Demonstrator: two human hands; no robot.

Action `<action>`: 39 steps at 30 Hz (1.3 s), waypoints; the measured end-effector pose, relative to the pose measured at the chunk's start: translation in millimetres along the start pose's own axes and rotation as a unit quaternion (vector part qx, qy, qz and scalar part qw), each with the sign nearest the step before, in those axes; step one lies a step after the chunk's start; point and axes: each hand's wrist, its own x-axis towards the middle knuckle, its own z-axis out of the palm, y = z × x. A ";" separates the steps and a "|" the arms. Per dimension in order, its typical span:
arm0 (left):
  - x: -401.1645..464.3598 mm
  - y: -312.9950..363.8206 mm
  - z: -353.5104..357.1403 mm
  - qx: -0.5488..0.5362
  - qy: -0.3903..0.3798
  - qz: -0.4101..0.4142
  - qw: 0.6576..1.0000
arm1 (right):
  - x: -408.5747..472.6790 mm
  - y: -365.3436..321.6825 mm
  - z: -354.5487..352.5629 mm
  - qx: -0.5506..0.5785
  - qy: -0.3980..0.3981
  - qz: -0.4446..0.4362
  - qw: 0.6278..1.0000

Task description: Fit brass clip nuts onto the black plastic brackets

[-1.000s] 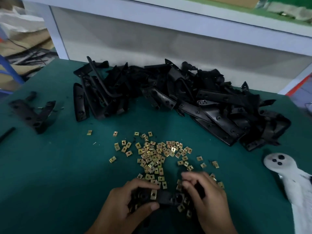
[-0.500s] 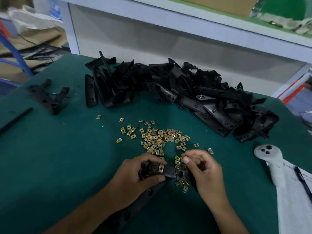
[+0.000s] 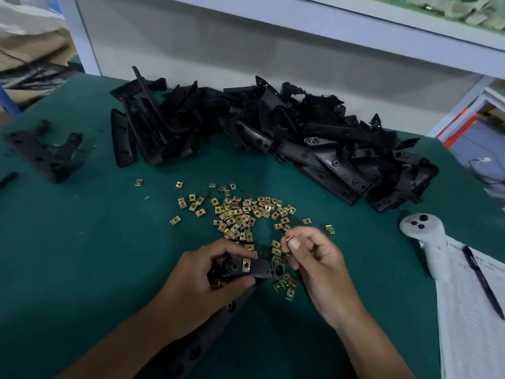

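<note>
1. A black plastic bracket (image 3: pixel 257 269) sits in the grip of the left hand (image 3: pixel 216 274), fingers curled over one end and thumb beneath, just on the near side of the scattered pile of brass clip nuts (image 3: pixel 243 214). The hold appears meant to leave the bracket's free end exposed toward the other hand.

2. One fitted nut (image 3: pixel 246 265) is already seated on the bracket's upper face, beside the left fingertips; the round hole at the free end looks unfilled, so the job on this piece seems partway done.

3. The right hand (image 3: pixel 317 258) pinches a single loose nut (image 3: pixel 290 238) between thumb and forefinger, raised just off the near edge of the nut pile and close to the bracket's open end, likely poised to slide it on.

4. The nut pile lies spread thin on the green tabletop (image 3: pixel 82 255), probably so single pieces can be picked without digging.

5. Beyond the nut pile, a long heap of brackets (image 3: pixel 273 132) waits along the far edge; whether any carry nuts cannot be told.

6. To the left of the nut pile, well apart, a separate bracket pair (image 3: pixel 46 157) lies alone.

7. To the right of the pile rest a white handheld controller (image 3: pixel 426 242) and a printed sheet (image 3: pixel 470 310) with a pen (image 3: pixel 482 281) across it.
</note>
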 end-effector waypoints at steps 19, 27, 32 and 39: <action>-4.4 -1.0 0.7 -0.019 0.007 -0.009 1.000 | -9.5 -5.0 10.8 -0.057 -0.072 -0.029 0.995; -3.2 2.0 0.1 -0.031 0.012 -0.014 0.999 | -11.4 -3.3 13.4 -0.049 -0.058 -0.032 0.997; -2.8 5.9 -0.9 -0.042 -0.005 -0.010 0.999 | -10.7 -3.6 12.8 -0.052 -0.055 -0.042 0.996; -3.8 8.1 -1.1 -0.021 -0.003 -0.008 1.000 | -10.7 -5.5 11.0 -0.085 -0.072 -0.048 0.993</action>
